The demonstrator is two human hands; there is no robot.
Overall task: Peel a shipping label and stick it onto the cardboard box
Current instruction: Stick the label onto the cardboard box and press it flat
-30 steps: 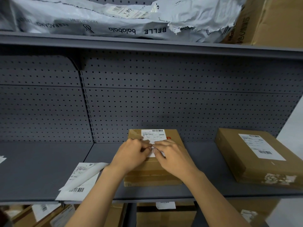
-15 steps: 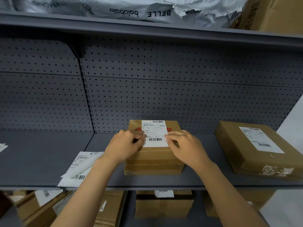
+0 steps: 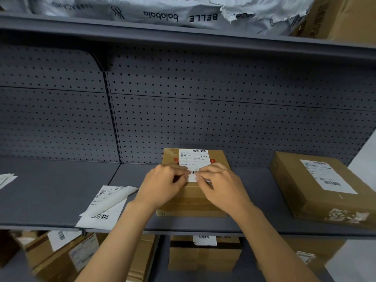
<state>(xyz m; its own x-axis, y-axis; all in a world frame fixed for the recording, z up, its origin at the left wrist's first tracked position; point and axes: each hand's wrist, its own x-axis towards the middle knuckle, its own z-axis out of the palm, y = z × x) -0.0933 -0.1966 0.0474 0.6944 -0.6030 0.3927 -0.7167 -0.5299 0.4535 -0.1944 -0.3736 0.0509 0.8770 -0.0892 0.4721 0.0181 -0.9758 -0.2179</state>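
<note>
Nearest, below the grey shelf (image 3: 50, 200), several cardboard boxes (image 3: 203, 255) with white labels stand on a lower level, dim and partly blurred. Two bare forearms rise from there over the shelf's front edge. The left hand (image 3: 162, 186) and the right hand (image 3: 221, 188) both lie on top of the cardboard box (image 3: 191, 202), which sits on the shelf near its front edge, about midway along it. Both hands are loosely curled, fingers bent down onto the near end of the shipping label (image 3: 193, 161); their fingertips almost meet over its lower barcode, pressing rather than gripping. The label is white, printed with small text and a barcode at its far end, and it lies flat along the middle of the box top, covering part of a red print. The box is plain brown, its near side creased.

Left of the box, a label sheet (image 3: 101, 208) with a curled backing strip lies on the shelf. Right of the box rests a second box (image 3: 317, 192), already labelled. Behind the box stands a grey pegboard wall (image 3: 203, 119). Above, an upper shelf (image 3: 183, 37) carries grey mailer bags (image 3: 162, 9).
</note>
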